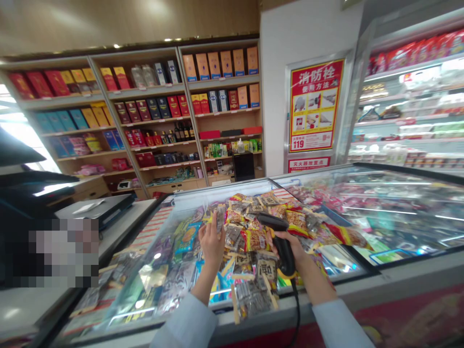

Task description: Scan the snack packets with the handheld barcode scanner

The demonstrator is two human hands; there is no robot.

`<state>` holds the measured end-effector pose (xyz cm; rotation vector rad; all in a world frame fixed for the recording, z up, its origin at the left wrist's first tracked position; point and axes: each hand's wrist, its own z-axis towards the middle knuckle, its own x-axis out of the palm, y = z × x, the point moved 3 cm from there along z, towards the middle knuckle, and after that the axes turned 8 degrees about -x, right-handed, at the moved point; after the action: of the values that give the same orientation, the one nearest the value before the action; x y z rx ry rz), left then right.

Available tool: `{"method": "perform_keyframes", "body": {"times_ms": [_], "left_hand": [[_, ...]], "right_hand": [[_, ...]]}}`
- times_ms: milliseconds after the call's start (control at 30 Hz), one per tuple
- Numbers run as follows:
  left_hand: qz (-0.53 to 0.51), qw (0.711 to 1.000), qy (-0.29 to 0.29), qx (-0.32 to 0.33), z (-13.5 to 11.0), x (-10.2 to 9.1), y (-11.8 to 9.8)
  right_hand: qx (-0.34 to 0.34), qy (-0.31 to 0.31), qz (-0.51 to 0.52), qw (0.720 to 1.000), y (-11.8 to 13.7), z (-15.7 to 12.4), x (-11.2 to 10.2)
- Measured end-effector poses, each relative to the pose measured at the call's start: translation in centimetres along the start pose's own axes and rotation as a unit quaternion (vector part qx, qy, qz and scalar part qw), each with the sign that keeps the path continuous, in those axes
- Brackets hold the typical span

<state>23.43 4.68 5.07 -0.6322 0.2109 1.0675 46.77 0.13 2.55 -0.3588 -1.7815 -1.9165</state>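
Observation:
My right hand is wrapped round the grip of a black barcode scanner, whose head points left over a heap of small snack packets lying on the glass lid of a chest freezer. A black cable hangs down from the scanner's handle. My left hand reaches up into the heap and pinches a small packet at its top edge. Both my sleeves are light blue.
The freezer's sliding glass lids cover more packaged goods. A counter with a scale or till stands to the left. Shelves of boxed goods fill the back wall. A fire-hydrant notice hangs on a white pillar, with a refrigerated display to its right.

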Motion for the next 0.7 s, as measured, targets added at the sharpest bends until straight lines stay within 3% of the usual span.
{"method": "perform_keyframes", "body": {"times_ms": [200,400,500,700], "left_hand": [[-0.038,0.997,0.033,-0.056,-0.1,-0.4,-0.2],[-0.1,0.985,0.046,-0.134,0.3,-5.4,1.1],[-0.13,0.974,0.033,-0.181,0.1,-8.6,4.5],[-0.122,0.957,-0.028,-0.263,-1.1,-14.3,14.6]], "right_hand": [[-0.017,0.004,-0.01,1.0,1.1,-0.5,1.0],[-0.025,0.01,-0.021,0.999,2.1,-1.3,3.5],[-0.023,0.019,-0.028,0.999,1.2,-1.3,6.3],[0.005,0.087,-0.009,0.996,-3.6,0.3,13.3]]}}
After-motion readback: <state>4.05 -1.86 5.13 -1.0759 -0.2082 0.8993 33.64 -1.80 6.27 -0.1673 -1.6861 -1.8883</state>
